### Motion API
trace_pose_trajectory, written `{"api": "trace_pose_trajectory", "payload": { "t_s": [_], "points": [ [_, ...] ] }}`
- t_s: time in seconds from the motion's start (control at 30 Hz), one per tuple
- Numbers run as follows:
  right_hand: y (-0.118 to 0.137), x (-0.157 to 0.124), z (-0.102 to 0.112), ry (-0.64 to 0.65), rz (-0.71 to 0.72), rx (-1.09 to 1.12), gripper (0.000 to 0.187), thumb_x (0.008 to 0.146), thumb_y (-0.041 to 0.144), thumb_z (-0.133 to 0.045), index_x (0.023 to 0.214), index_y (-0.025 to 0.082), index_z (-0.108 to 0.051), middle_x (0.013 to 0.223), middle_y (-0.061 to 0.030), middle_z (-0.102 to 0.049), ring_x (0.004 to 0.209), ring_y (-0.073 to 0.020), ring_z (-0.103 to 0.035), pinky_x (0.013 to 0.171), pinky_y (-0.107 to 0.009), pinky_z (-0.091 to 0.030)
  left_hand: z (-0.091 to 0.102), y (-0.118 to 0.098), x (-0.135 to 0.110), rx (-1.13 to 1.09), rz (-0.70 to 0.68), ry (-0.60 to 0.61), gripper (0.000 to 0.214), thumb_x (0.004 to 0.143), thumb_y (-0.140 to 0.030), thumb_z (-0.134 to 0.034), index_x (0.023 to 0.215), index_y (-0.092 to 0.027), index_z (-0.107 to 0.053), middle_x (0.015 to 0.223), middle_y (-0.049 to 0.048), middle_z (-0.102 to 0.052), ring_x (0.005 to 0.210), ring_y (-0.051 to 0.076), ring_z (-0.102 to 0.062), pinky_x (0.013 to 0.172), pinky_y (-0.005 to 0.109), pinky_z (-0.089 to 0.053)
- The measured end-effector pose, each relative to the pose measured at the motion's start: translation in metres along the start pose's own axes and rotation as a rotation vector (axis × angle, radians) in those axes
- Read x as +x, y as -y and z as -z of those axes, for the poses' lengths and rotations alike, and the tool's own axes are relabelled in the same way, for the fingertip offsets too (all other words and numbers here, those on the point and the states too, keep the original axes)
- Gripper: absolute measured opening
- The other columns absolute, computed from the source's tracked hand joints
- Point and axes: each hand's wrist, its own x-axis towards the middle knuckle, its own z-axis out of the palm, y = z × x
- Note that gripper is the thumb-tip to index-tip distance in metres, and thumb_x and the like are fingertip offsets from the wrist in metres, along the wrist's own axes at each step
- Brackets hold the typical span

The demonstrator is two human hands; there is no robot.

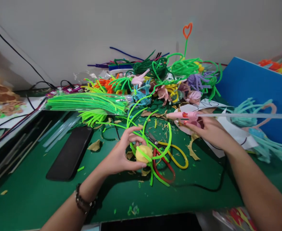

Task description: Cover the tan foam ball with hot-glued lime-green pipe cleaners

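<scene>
My left hand (131,149) is closed around a round yellow piece (144,154) with bright green pipe cleaners (169,138) running across and out from it. In my right hand (210,131) is a pink hot glue gun (183,116), its nozzle pointing left. A long clear glue stick (249,115) sticks out of the gun's rear to the right. Beneath the yellow piece lie scissors (179,157) with one yellow and one red handle loop, their blades partly under the green stems. Part of the yellow piece is hidden by my fingers.
A black phone (70,154) and clear glue sticks (61,131) lie on the left of the green table (83,199). Bagged green pipe cleaners (88,102) and colourful bundles line the wall. A blue board (253,83) stands right. Dried brown scraps (94,146) are scattered about.
</scene>
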Motion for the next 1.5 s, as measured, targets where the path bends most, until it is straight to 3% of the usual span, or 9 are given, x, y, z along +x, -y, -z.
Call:
{"api": "trace_pose_trajectory", "payload": {
  "t_s": [0.13,0.33,0.6,0.93,1.1,1.2,1.3,1.37,1.5],
  "points": [
    [0.003,-0.006,0.011,-0.032,0.041,-0.029,0.042,0.08,0.051,-0.048,0.108,0.02,-0.052,0.107,-0.0118,-0.059,0.096,-0.0274,-0.057,0.073,-0.038,-0.047,0.0,0.0,0.001,-0.032,0.007,0.006,0.076,0.065,-0.028,-0.072,0.122,-0.022,-0.022,0.09,0.0025,-0.054,0.089,0.019,-0.05,0.087,0.036,-0.032],
    [0.006,-0.001,0.007,0.046,0.09,0.013,0.036,0.086,0.048,-0.037,0.082,0.019,-0.058,0.083,-0.0085,-0.064,0.078,-0.0238,-0.06,0.067,-0.036,-0.046,0.0,0.001,0.001,-0.034,-0.009,0.004,0.074,0.067,-0.03,-0.072,0.123,-0.023,-0.024,0.09,0.0025,-0.055,0.089,0.019,-0.049,0.086,0.036,-0.033],
    [0.002,0.001,0.003,0.007,0.024,-0.017,0.037,0.079,0.053,-0.044,0.081,0.018,-0.057,0.08,-0.0085,-0.064,0.077,-0.0251,-0.059,0.069,-0.039,-0.045,0.0,0.0,0.001,-0.056,0.016,-0.022,0.076,0.063,-0.029,-0.073,0.122,-0.022,-0.026,0.091,0.003,-0.056,0.093,0.021,-0.053,0.09,0.038,-0.033],
    [-0.003,-0.007,0.016,0.001,0.145,-0.278,0.038,0.082,0.052,-0.042,0.088,0.018,-0.059,0.094,-0.0127,-0.065,0.087,-0.0289,-0.06,0.067,-0.039,-0.047,-0.002,-0.001,0.002,-0.05,0.028,-0.022,0.074,0.064,-0.027,-0.072,0.122,-0.022,-0.026,0.094,0.0041,-0.057,0.094,0.021,-0.053,0.09,0.038,-0.033],
    [0.015,-0.03,0.037,-0.051,0.071,-0.386,0.042,0.085,0.052,-0.037,0.069,0.02,-0.059,0.06,-0.0071,-0.063,0.047,-0.022,-0.056,0.043,-0.034,-0.039,-0.002,0.005,0.002,-0.082,-0.024,-0.035,0.082,0.064,-0.029,-0.073,0.128,-0.021,-0.022,0.095,0.0049,-0.06,0.094,0.021,-0.053,0.09,0.037,-0.033],
    [0.04,-0.044,0.044,-0.095,0.275,-0.28,0.037,0.088,0.046,-0.036,0.07,0.022,-0.058,0.06,-0.0039,-0.062,0.046,-0.0199,-0.056,0.042,-0.033,-0.038,-0.001,0.009,0.001,-0.122,-0.05,-0.046,0.084,0.065,-0.03,-0.073,0.13,-0.023,-0.021,0.095,0.0042,-0.061,0.095,0.021,-0.054,0.092,0.036,-0.033],
    [0.063,-0.051,0.036,-0.148,0.546,-0.108,0.015,0.087,0.032,-0.046,0.087,0.022,-0.057,0.083,-0.0048,-0.067,0.078,-0.0203,-0.064,0.067,-0.033,-0.049,-0.002,0.011,0.0,-0.17,-0.032,-0.05,0.084,0.067,-0.034,-0.073,0.132,-0.023,-0.02,0.095,0.0043,-0.06,0.096,0.021,-0.054,0.092,0.036,-0.032],
    [0.073,-0.051,0.026,-0.114,0.692,-0.074,0.022,0.088,0.031,-0.046,0.104,0.019,-0.054,0.1,-0.0084,-0.066,0.097,-0.0212,-0.061,0.084,-0.035,-0.047,-0.002,0.011,0.0,-0.215,-0.004,-0.055,0.086,0.067,-0.037,-0.072,0.133,-0.024,-0.018,0.095,0.0041,-0.06,0.095,0.021,-0.055,0.09,0.035,-0.033],
    [0.079,-0.049,0.006,-0.042,0.778,-0.07,0.026,0.089,0.027,-0.042,0.111,0.016,-0.052,0.1,-0.0088,-0.066,0.095,-0.02,-0.061,0.085,-0.035,-0.047,-0.004,0.01,-0.002,-0.283,0.038,-0.041,0.089,0.068,-0.041,-0.071,0.134,-0.024,-0.015,0.1,0.006,-0.06,0.09,0.019,-0.056,0.082,0.032,-0.038]
  ]
}}
